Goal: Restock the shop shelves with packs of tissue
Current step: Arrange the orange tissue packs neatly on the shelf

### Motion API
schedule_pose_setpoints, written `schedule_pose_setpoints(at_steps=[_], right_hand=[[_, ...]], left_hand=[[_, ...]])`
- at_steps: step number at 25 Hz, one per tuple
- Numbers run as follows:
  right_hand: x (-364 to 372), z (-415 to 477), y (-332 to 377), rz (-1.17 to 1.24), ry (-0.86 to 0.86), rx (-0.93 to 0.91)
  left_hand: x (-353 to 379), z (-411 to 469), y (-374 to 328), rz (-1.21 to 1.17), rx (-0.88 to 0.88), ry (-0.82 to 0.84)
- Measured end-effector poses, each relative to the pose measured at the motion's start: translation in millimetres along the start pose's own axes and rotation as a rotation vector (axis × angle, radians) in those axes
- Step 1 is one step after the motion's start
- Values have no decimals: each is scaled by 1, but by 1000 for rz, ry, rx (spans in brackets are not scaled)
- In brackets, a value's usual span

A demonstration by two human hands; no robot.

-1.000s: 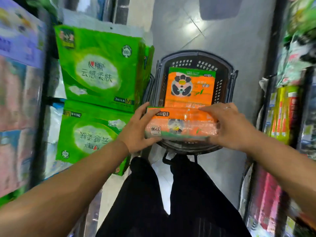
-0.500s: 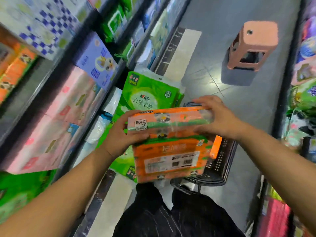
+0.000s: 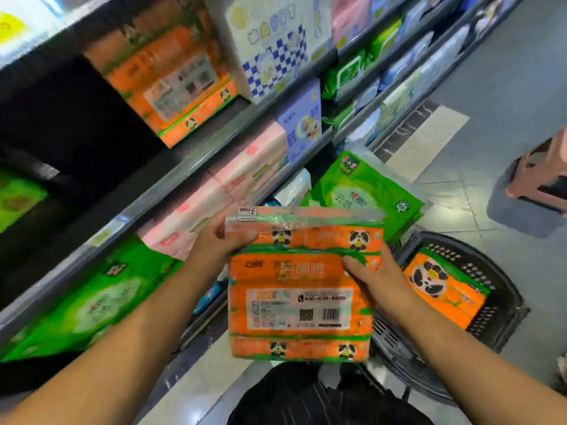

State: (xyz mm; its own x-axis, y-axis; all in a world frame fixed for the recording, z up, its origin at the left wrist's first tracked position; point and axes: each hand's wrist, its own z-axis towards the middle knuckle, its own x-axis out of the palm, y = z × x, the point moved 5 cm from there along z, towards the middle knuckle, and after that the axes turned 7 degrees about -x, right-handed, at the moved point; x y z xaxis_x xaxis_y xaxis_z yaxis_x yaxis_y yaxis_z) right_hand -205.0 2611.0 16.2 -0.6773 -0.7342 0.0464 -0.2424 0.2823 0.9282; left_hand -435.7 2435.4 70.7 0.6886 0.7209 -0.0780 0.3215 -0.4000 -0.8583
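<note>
Change over the last second: the orange tissue pack (image 3: 300, 289) was held low over the basket with its long side up. It is now lifted clear and turned upright, barcode face toward the camera, while the view has swung left to the shelves. Judgement: the pick from the basket is done and the step in hand is the carry to the shelf; placement not yet made. Far left, the upper shelf (image 3: 196, 154) shows a dark gap (image 3: 61, 124) just beside a stack of matching orange packs (image 3: 171, 87), which looks like the likely slot, though blur hides its depth. Below that are green packs (image 3: 92, 302) and pink packs (image 3: 214, 204) on the lower shelf. The left hand (image 3: 214, 243) grips the pack's upper left corner, thumb across the near face, fingers hidden behind, forearm reaching up from lower left. The pack sits in mid-air between both hands, in front of the lower shelf and well below the gap. The right hand (image 3: 374, 277) clamps the right edge at the green band, thumb on the near face, the other fingers out of sight behind, forearm coming in from lower right. Hands are apart, one per side, both closed on the pack. A green pack (image 3: 368, 191) lies on the floor behind it. Right of the hands, the basket (image 3: 506, 314) on the floor holds one more orange pack (image 3: 441, 286), so restocking is unfinished. A pink stool (image 3: 540, 176) stands far right.
</note>
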Motion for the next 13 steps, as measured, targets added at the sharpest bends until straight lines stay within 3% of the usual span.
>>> schedule_pose_setpoints(at_steps=[4, 8, 13], right_hand=[[66, 28, 43, -103, 38, -101], [127, 47, 85, -43, 45, -195], [161, 54, 144, -169, 62, -357]], left_hand=[[-63, -7, -6, -147, -5, -197], [-119, -21, -28, -185, 110, -213], [-153, -47, -49, -56, 301, -243]])
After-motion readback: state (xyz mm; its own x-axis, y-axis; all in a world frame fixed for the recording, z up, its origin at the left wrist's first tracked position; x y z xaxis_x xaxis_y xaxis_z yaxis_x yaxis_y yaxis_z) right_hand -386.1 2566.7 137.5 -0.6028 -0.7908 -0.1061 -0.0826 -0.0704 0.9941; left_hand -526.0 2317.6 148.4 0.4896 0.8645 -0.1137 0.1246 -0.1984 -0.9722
